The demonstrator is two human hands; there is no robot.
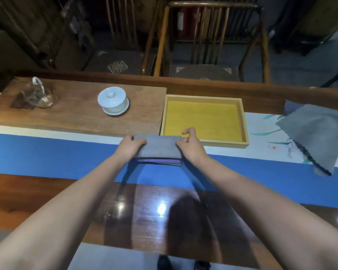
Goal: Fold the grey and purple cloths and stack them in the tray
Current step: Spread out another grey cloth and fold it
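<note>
A: Holding the folded cloth (158,148) by its two short ends, that's how I read it. It's a grey bundle with a purple layer showing along the near edge, lifted just clear of the blue runner (57,154), right in front of the tray (244,121).

B: And the hands?

A: The left hand (132,146) has its fingers curled over the left end. The right hand (189,142) pinches the right end, thumb and forefinger on the scalloped far corner (the other fingers look loosely raised). Gripping both ends likely keeps the layers from sliding apart while it travels.

B: So grey and purple are folded together?

A: It looks that way, though I can't tell whether that's one two-sided cloth or two.

B: What about the tray?

A: Pale wood rim, yellow floor, nothing in it yet. Its near wall sits just beyond the bundle, so I'd judge the next move is a short carry forward and down.

B: Anything left to fold?

A: A second grey cloth (318,131) lies spread loosely at the far right, well apart, one corner hanging over the runner's edge.

B: Hazards?

A: A lidded white cup (112,99) on its saucer and a glass pitcher (37,93) stand on the wooden board (76,115) to the left, clear of the path.
</note>
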